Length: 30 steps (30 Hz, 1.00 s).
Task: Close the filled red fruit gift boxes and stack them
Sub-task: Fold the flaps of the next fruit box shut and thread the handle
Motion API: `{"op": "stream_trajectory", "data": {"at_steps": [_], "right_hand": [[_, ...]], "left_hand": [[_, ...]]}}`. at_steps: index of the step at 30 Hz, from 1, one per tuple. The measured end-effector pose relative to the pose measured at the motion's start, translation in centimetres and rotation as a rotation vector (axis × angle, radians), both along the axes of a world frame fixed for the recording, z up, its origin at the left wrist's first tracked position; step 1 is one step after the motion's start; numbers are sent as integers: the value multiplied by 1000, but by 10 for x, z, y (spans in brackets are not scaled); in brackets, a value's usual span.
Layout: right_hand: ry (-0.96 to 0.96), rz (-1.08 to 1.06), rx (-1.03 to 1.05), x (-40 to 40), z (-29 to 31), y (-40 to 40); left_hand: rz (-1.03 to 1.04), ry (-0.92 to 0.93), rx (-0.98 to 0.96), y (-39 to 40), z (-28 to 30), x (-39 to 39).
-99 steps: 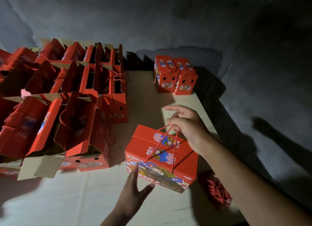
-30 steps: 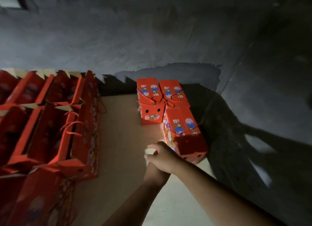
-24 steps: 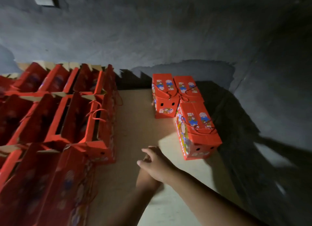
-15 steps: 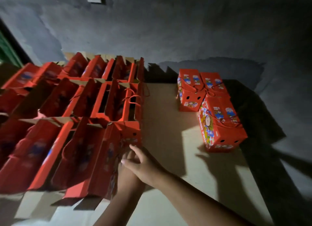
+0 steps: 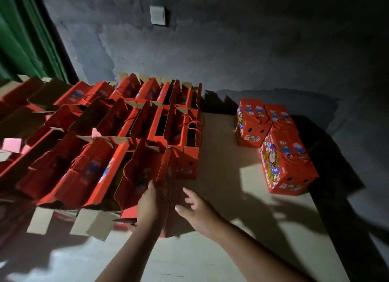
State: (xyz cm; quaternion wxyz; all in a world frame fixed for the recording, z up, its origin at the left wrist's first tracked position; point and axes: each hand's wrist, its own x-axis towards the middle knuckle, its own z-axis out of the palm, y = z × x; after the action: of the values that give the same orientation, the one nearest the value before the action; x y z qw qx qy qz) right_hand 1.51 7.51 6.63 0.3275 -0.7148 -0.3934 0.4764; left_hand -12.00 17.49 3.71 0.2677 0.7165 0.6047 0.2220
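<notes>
Far left: green curtain point(image 5: 23, 35) against the grey wall point(image 5: 231, 50); small pale wall plate point(image 5: 157, 15) high on it.

Left half of the table point(image 5: 221, 197): open boxes point(image 5: 117, 121) in packed rows, flaps upright, cord handles hanging loose. They probably stand this way so the fruit could go in; something yellow shows inside a near one. All await closing.

Near centre: the next box point(image 5: 176, 176), nearest on the right edge of the open group, most likely chosen because it is in easiest reach. Its near side is in shadow and dim.

Left hand point(image 5: 148, 206): pressed flat against the left face of that box, fingers together and extended upward. Judged to be steadying or gathering the flap.

Right hand point(image 5: 194, 207): at the box's right near side, fingers spread and slightly bent, thumb apart. Whether they touch the cardboard cannot be told. The two hands bracket the box, which suits either drawing it clear of the row or folding the top inward.

Right: three closed boxes point(image 5: 284, 166), two side by side at the far edge, the third just in front, touching them. All sit on the table; none is yet stacked. The finished group lies well apart from the open ones, so the two stay distinct.
</notes>
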Motion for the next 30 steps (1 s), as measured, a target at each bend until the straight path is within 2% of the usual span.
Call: {"op": "stream_trajectory", "data": {"at_steps": [2,7,11,16,24,28,30], "right_hand": [[-7,-15,-10,-1,-2,-8],[-13,-66,-47,-10,-3,-28],[2,-121,-34,-15,1,-45],[94,-336,-30,-15,3,-71],[122,-723,21,17,6,-136],[85,-813,25,34,7,-180],[67,-823,-18,36,4,-203]], "left_hand": [[-8,18,47,0,0,-1],[-107,88,-23,-12,5,1],[-191,128,-7,-36,5,-6],[-359,142,39,-76,-1,-14],[-654,210,56,-162,-23,-36],[-849,233,105,-197,-18,-65],[-884,255,145,-206,-17,-83]]}}
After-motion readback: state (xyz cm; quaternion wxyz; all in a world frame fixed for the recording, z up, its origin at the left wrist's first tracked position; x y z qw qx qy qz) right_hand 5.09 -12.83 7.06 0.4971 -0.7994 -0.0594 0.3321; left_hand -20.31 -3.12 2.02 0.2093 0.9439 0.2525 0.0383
